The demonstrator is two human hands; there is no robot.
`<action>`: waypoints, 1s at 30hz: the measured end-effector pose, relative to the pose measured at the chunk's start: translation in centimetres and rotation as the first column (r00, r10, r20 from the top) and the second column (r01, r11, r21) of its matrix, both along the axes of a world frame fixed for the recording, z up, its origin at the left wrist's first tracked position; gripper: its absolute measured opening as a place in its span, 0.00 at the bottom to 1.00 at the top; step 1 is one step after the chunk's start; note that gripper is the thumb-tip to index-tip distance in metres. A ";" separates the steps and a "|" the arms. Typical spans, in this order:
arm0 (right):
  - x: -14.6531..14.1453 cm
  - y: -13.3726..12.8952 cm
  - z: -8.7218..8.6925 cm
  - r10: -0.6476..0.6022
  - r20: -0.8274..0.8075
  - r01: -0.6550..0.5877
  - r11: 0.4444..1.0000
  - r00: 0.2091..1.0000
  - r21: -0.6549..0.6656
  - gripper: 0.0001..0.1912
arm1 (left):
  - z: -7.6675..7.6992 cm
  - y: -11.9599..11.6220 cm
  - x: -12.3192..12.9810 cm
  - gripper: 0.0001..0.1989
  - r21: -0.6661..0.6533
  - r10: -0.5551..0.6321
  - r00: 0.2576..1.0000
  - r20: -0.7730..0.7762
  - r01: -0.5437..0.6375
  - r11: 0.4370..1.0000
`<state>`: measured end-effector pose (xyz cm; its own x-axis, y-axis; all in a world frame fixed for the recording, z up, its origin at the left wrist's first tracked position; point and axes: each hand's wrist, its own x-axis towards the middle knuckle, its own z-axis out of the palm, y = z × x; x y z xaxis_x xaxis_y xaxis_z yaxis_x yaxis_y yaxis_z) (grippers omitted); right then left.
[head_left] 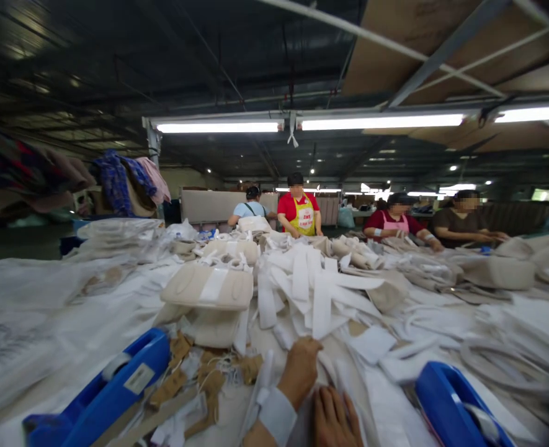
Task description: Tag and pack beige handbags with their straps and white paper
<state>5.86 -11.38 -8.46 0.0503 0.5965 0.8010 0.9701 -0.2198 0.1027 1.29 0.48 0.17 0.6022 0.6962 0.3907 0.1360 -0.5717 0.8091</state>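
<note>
My left hand (pixel 299 366), with a pale cuff (pixel 278 415) round its wrist, is closed with its fingertips bent down on the pale material. What it grips, if anything, is hidden. Just below and to its right, my right hand (pixel 334 417) lies with its fingers stretched flat on the same light-coloured pieces. Beyond both hands spreads a heap of white strips (pixel 321 292). To the left of them, a beige bag (pixel 209 287) with a white band round its middle sits on other beige pieces.
A blue tape dispenser (pixel 116 382) stands at the left, another blue dispenser (pixel 458 403) at the right. Brown tags with strings (pixel 211 379) lie between the left one and my hands. Clear plastic bags (pixel 23 316) cover the left side. Several co-workers (pixel 304 214) are across the table.
</note>
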 end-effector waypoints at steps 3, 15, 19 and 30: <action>-1.6 -1.4 1.6 -0.016 -0.180 -0.009 0.991 0.984 -0.135 0.23 | 1.4 0.6 -0.3 0.16 -0.185 0.078 0.994 0.071 -0.064 0.981; -2.0 -2.0 3.7 -0.039 -0.245 -0.020 0.972 0.969 -0.232 0.24 | 0.8 -2.0 -0.1 0.09 -0.104 0.130 0.968 -0.213 -0.155 0.983; -2.0 -1.9 3.4 -0.018 -0.258 -0.042 0.974 0.966 -0.223 0.24 | 0.2 -2.7 -0.2 0.06 -0.002 0.149 0.918 -0.367 -0.161 0.987; -1.9 -2.4 4.2 -0.001 -0.222 -0.072 0.944 0.975 -0.322 0.28 | 0.9 -3.2 1.6 0.10 0.006 0.260 0.812 -0.523 -0.302 0.953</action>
